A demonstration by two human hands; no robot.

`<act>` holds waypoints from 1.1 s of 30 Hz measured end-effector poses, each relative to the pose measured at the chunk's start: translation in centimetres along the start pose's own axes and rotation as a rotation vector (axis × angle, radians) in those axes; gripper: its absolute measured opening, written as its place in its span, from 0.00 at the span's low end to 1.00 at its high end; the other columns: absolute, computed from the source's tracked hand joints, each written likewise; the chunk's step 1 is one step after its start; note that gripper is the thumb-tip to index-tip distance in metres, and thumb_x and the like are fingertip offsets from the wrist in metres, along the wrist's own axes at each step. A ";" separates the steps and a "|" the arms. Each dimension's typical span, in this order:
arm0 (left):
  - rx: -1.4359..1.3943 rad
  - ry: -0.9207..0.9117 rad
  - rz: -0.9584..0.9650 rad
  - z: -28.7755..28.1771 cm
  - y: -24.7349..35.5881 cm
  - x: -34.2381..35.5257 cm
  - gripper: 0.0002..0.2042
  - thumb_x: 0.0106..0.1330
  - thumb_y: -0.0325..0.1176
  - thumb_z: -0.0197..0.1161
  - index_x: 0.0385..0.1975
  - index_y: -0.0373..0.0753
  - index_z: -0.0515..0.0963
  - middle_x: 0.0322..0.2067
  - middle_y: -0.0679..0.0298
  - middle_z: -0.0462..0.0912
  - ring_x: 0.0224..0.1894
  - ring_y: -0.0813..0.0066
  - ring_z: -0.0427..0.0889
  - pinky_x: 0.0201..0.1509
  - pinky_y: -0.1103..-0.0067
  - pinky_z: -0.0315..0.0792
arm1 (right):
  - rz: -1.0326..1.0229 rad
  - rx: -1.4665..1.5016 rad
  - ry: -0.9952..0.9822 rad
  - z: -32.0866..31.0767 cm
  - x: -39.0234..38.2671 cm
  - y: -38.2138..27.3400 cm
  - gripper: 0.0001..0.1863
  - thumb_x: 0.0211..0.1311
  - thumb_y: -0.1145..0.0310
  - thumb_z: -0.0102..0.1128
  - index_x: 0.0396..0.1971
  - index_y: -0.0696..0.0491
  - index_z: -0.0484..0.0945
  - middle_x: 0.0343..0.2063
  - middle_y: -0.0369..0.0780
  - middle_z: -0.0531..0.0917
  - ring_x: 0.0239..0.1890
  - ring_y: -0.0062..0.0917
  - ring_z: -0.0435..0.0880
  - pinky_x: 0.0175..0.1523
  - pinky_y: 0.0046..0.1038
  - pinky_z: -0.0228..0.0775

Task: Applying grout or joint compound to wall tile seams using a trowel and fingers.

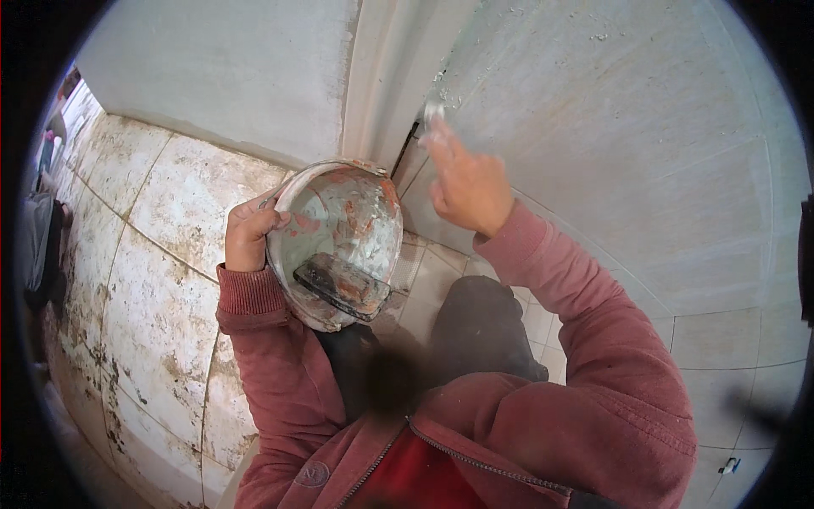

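Note:
My left hand (253,227) grips the rim of a paint-and-plaster-smeared bucket (356,220), which tilts open toward me. A dark, crusted trowel or float (341,284) lies across its lower part, over pale material. My right hand (468,180) is raised at the wall, above and right of the bucket, fingertips at a narrow dark gap (407,144) beside a pale vertical trim (381,68). Those fingertips are blurred and white; whether this is paste or a small object they hold, I cannot make out.
Grey-white wall panels (627,110) rise on the right and a plain wall (212,59) stands behind the bucket. Stained large floor tiles (161,237) spread leftward. Dark, indistinct items (42,242) sit at the far left edge. My bent legs are below the bucket.

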State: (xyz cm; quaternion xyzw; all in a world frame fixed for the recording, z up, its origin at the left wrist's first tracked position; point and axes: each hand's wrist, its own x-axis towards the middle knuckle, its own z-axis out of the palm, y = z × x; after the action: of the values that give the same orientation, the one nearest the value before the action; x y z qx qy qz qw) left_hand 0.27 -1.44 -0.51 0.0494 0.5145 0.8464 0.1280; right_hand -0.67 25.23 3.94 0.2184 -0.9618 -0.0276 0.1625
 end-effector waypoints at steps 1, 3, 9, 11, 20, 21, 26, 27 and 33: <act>-0.002 -0.002 -0.005 0.1 0.0 0.0 0.22 0.45 0.24 0.47 0.43 0.22 0.66 0.30 0.49 0.77 0.32 0.62 0.78 0.40 0.74 0.72 | 0.004 0.043 0.129 -0.7 0.1 -0.1 0.24 0.36 0.73 0.50 0.41 0.55 0.65 0.53 0.52 0.59 0.20 0.36 0.77 0.23 0.32 0.69; -0.053 0.020 -0.021 0.5 0.1 0.1 0.22 0.45 0.24 0.46 0.44 0.21 0.65 0.30 0.48 0.77 0.31 0.62 0.78 0.40 0.74 0.72 | 0.035 -0.006 0.163 -1.0 1.7 0.5 0.21 0.38 0.73 0.50 0.39 0.56 0.65 0.53 0.53 0.59 0.19 0.35 0.77 0.22 0.32 0.69; -0.059 0.002 -0.026 0.7 0.1 0.1 0.23 0.44 0.24 0.46 0.44 0.21 0.65 0.28 0.48 0.77 0.29 0.62 0.78 0.38 0.75 0.72 | 0.121 -0.239 0.057 0.5 2.4 0.2 0.13 0.44 0.72 0.46 0.32 0.61 0.65 0.53 0.56 0.58 0.13 0.31 0.75 0.18 0.30 0.68; -0.034 0.020 -0.016 0.6 0.1 -0.1 0.23 0.44 0.24 0.46 0.44 0.21 0.65 0.28 0.48 0.77 0.29 0.62 0.78 0.38 0.75 0.72 | 0.116 -0.290 0.027 0.0 1.8 0.3 0.12 0.45 0.72 0.45 0.32 0.62 0.65 0.53 0.56 0.58 0.13 0.31 0.75 0.17 0.29 0.67; 0.025 0.033 -0.008 -0.1 0.1 -0.2 0.21 0.44 0.23 0.45 0.42 0.22 0.68 0.25 0.51 0.77 0.28 0.66 0.78 0.37 0.77 0.72 | -0.069 -0.072 0.106 -3.3 1.7 0.4 0.18 0.40 0.72 0.49 0.36 0.57 0.63 0.52 0.56 0.60 0.16 0.37 0.76 0.20 0.33 0.67; 0.021 0.018 0.001 0.2 0.3 -0.2 0.21 0.44 0.23 0.46 0.42 0.22 0.68 0.25 0.52 0.77 0.28 0.66 0.78 0.37 0.77 0.72 | -0.019 -0.088 0.085 -2.3 2.0 0.1 0.18 0.39 0.72 0.50 0.35 0.56 0.63 0.52 0.55 0.60 0.17 0.37 0.76 0.21 0.33 0.68; -0.036 0.039 0.010 0.2 0.1 -0.1 0.21 0.44 0.23 0.46 0.42 0.22 0.67 0.25 0.51 0.77 0.27 0.65 0.78 0.37 0.75 0.73 | -0.081 -0.061 -0.074 0.9 0.3 0.2 0.15 0.36 0.74 0.50 0.30 0.54 0.64 0.52 0.50 0.62 0.18 0.36 0.76 0.21 0.34 0.67; -0.032 0.028 0.010 0.3 -0.1 -0.2 0.21 0.44 0.23 0.46 0.42 0.22 0.67 0.25 0.51 0.77 0.27 0.65 0.78 0.37 0.75 0.73 | -0.097 -0.017 0.036 0.3 0.1 0.4 0.15 0.36 0.74 0.50 0.30 0.53 0.65 0.52 0.49 0.63 0.18 0.36 0.76 0.21 0.34 0.67; -0.067 0.000 -0.028 0.8 0.2 -0.2 0.22 0.45 0.26 0.46 0.42 0.21 0.66 0.25 0.49 0.77 0.28 0.63 0.77 0.38 0.74 0.72 | 0.053 -0.070 0.216 -2.0 1.7 1.0 0.15 0.34 0.73 0.51 0.30 0.49 0.66 0.50 0.44 0.67 0.18 0.33 0.76 0.21 0.33 0.67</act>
State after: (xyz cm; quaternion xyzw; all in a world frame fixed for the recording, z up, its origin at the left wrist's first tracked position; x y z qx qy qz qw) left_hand 0.61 -0.91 0.10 0.0379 0.4866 0.8612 0.1417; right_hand -1.86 25.42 6.46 0.1889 -0.9426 -0.0329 0.2735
